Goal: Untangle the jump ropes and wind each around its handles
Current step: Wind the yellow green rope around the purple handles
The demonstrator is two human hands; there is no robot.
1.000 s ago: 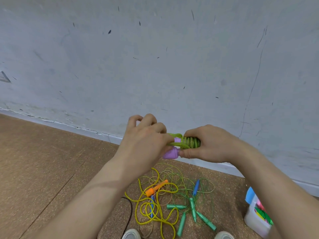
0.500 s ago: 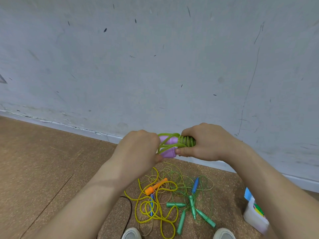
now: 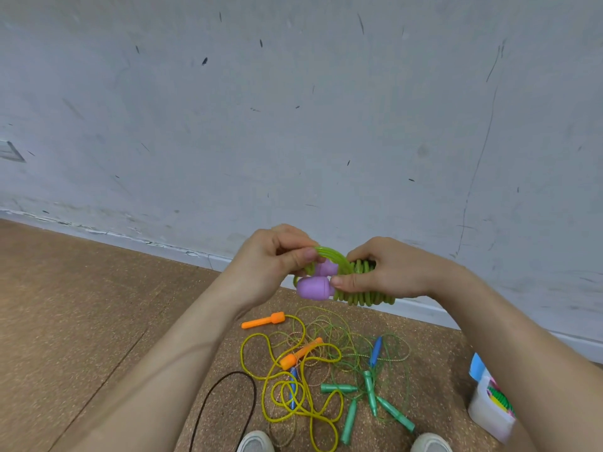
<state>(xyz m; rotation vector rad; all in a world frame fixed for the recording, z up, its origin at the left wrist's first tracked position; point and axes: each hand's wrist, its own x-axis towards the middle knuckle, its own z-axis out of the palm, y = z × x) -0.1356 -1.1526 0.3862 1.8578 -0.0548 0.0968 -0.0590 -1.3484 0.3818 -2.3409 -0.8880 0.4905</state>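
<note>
Coils of green rope (image 3: 362,293), in the head view, are wound tightly around a pair of purple handles (image 3: 315,288). The bundle is held up in front of the wall (image 3: 293,125), above the floor (image 3: 81,305). The coiled part is enclosed by the right hand (image 3: 391,272), whose grip is clenched around it, with the thumb laid along the near side up to the lower handle. The rounded ends of both handles are left uncovered, just to the left of that grip.

A free loop (image 3: 332,256) of the same rope is arched over the handles from the coils to the left hand (image 3: 264,269). There it is pinched between the thumb and curled fingers. That grip lies just beside the handle ends; whether they are touched by it cannot be told.

Below the hands a tangle is spread on the floor: a yellow rope (image 3: 284,396), thin green cord (image 3: 346,340), blue handles (image 3: 375,349) and teal handles (image 3: 337,388). One orange handle (image 3: 300,352) is caught within it, and a second orange handle (image 3: 263,321) is set at its far-left edge. A black cable (image 3: 228,386) is curved at the left of the tangle. A white container (image 3: 486,409) with coloured contents is cut off by the right forearm, and two shoe tips (image 3: 256,443) are seen at the bottom edge.
</note>
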